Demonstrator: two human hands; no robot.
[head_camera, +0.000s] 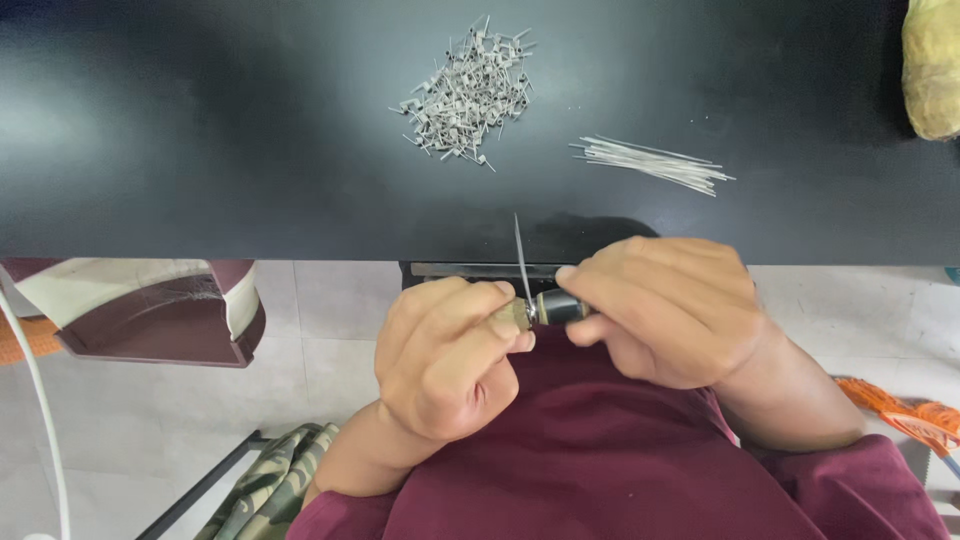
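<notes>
I pinch one small dark tool (553, 306) between my two hands, just off the near edge of the black surface (250, 150): my left hand (450, 360) closed on its tip, my right hand (665, 310) wrapped around its body. One wire (521, 255) stands up from it. On the surface lie one heap of coiled wire pieces (468, 92) and one bundle of straight wires (655, 163), well apart, with open room on its left.

Your left hand (445, 360) and right hand (665, 310) meet at the near table (200, 150) edge, both on a small tool (548, 307), a wire (521, 255) sticking up between them. On the table behind: coil pile (468, 95), straight wires (655, 163) to its right. Chair (150, 310) lower left.
</notes>
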